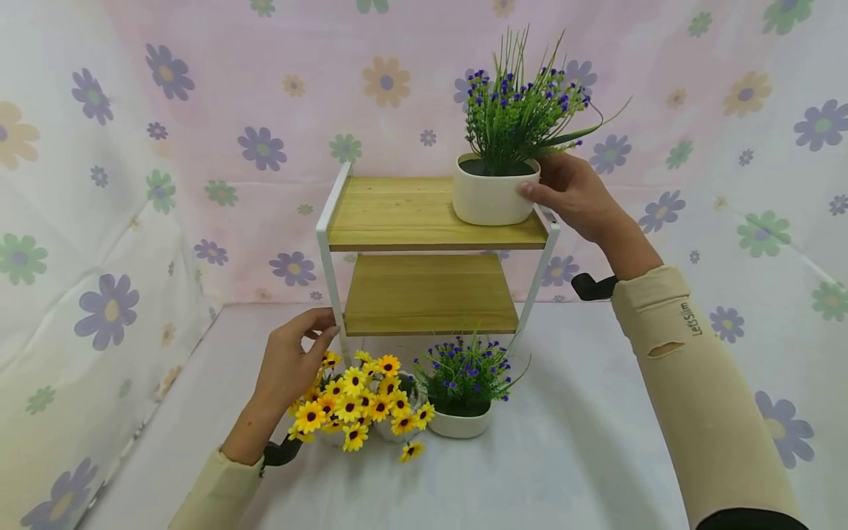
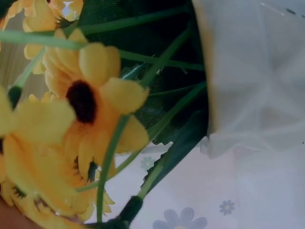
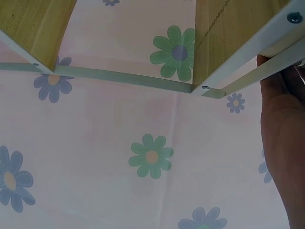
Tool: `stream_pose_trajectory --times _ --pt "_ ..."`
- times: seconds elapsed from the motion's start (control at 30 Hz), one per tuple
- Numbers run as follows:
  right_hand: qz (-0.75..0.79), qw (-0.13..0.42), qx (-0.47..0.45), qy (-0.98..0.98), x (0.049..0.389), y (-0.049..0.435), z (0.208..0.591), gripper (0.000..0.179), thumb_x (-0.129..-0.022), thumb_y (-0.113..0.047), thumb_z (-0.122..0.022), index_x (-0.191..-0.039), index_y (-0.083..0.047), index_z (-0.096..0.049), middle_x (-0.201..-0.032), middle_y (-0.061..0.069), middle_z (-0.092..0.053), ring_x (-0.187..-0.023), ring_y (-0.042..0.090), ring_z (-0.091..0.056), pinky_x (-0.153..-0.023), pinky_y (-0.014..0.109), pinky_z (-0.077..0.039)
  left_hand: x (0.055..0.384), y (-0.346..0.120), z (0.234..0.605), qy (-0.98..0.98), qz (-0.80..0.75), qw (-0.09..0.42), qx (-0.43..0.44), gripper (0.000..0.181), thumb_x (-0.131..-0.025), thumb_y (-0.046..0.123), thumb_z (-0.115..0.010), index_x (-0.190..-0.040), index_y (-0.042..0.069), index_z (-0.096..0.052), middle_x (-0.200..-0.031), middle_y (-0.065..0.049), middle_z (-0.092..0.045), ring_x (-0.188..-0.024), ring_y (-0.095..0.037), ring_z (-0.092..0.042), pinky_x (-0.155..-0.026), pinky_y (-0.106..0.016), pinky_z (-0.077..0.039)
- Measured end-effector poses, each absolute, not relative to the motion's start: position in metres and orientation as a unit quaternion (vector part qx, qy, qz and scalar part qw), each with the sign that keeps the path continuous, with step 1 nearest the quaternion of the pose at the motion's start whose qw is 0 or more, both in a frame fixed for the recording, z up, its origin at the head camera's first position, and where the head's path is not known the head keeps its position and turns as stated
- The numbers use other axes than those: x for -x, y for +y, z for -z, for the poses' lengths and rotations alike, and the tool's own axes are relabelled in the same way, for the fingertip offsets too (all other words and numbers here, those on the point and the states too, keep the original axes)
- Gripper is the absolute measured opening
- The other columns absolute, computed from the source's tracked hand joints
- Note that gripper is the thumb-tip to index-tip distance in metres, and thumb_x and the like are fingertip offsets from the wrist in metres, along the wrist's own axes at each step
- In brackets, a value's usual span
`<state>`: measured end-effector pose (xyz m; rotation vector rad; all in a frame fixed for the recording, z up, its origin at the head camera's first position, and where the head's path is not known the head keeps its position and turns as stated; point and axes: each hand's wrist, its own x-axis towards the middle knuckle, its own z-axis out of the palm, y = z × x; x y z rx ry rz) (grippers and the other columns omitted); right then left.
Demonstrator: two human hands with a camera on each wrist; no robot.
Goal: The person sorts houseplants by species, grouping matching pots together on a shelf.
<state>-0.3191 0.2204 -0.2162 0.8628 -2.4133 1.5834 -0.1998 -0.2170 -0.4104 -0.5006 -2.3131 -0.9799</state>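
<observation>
On the right end of the top board of a two-tier wood-and-white shelf (image 1: 391,210) stands a white oval pot of purple flowers and grass (image 1: 497,199). My right hand (image 1: 576,195) grips its right side, thumb at the front and the other fingers behind. The right wrist view shows this hand (image 3: 283,114) beside the white side rail. Low on the left, my left hand (image 1: 291,361) pinches the front left leg (image 1: 333,291) of the shelf between thumb and fingers. Yellow flowers (image 1: 351,405) stand just right of that wrist; their petals (image 2: 112,95) fill much of the left wrist view.
In front of the shelf a second white pot of purple flowers (image 1: 461,423) sits on the white tabletop (image 1: 563,456), right of the yellow ones. The lower board (image 1: 430,294) lies under the top one. A flower-print cloth (image 1: 265,96) hangs behind and at the sides.
</observation>
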Motion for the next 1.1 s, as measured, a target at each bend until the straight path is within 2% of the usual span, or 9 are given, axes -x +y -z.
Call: stream_pose_trajectory --times 0.27,0.53,0.83,1.1 --pt "-0.536 0.075 -0.284 -0.792 0.319 0.22 0.221 0.055 -0.105 -0.018 -0.068 -0.154 -0.006 -0.05 -0.142 0.01 -0.061 -0.127 0.021 -0.062 -0.108 0.024 -0.051 0.2 -0.217 0.411 -0.868 0.366 0.28 0.187 0.022 -0.102 0.003 -0.071 -0.122 0.007 -0.074 -0.111 -0.005 -0.078 -0.093 -0.02 -0.072 -0.082 -0.025 -0.053" --pt "-0.6 0.107 -0.299 -0.734 0.316 0.223 0.231 0.059 -0.101 -0.011 -0.07 -0.156 -0.008 -0.05 -0.155 0.016 -0.053 -0.141 0.026 -0.053 -0.112 0.025 -0.047 0.2 -0.216 0.41 -0.869 0.366 0.279 0.183 0.02 -0.101 0.003 -0.071 -0.121 0.007 -0.075 -0.11 -0.005 -0.078 -0.093 -0.02 -0.072 -0.081 -0.034 -0.057" --pt "-0.678 0.148 -0.332 -0.639 0.303 0.234 0.257 0.058 -0.099 0.002 -0.064 -0.155 0.0 -0.05 -0.147 0.011 -0.061 -0.138 0.023 -0.057 -0.116 0.03 -0.044 0.2 -0.216 0.408 -0.869 0.367 0.278 0.181 0.02 -0.101 0.003 -0.071 -0.121 0.008 -0.075 -0.11 -0.004 -0.078 -0.093 -0.02 -0.071 -0.08 -0.038 -0.057" --pt "-0.667 0.192 -0.406 -0.595 0.283 0.238 0.281 0.058 -0.095 0.008 -0.063 -0.151 0.007 -0.049 -0.151 0.024 -0.055 -0.145 0.033 -0.051 -0.122 0.039 -0.038 0.2 -0.216 0.409 -0.872 0.364 0.276 0.178 0.021 -0.101 0.003 -0.071 -0.121 0.008 -0.075 -0.11 -0.004 -0.078 -0.094 -0.02 -0.072 -0.081 -0.038 -0.057"
